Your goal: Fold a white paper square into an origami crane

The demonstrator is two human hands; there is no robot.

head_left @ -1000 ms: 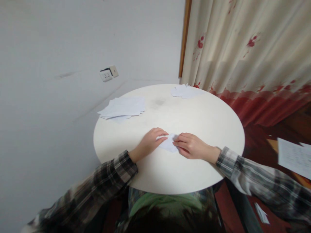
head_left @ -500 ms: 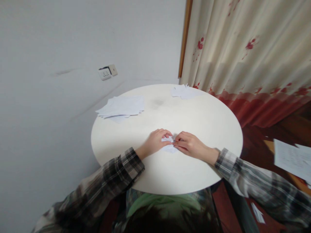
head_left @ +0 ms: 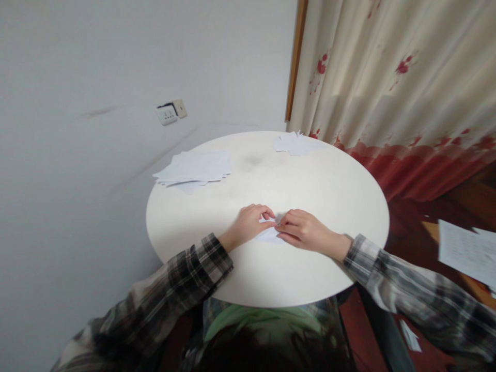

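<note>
Your two hands meet over a small piece of white paper (head_left: 267, 237) near the middle of the front half of the round table (head_left: 267, 279). Your left hand (head_left: 251, 225) touches the paper from its left side, thumb nearer you, a narrow gap showing between thumb and curled fingers. Your right hand (head_left: 306, 231) is at the opposite side, its fingertips drawn close together. Whether either grip is clamped on the paper cannot be told, since the fingers hide much of it. The paper should prove very light, thin and flexible, easily creased or torn, and inclined to slide on the smooth top; it is best held by opposite edges, lightly, between thumb and fingertips. Toward the far rim lie a stack (head_left: 197, 168) of white sheets, at left, and some scraps (head_left: 292, 143), at right.
</note>
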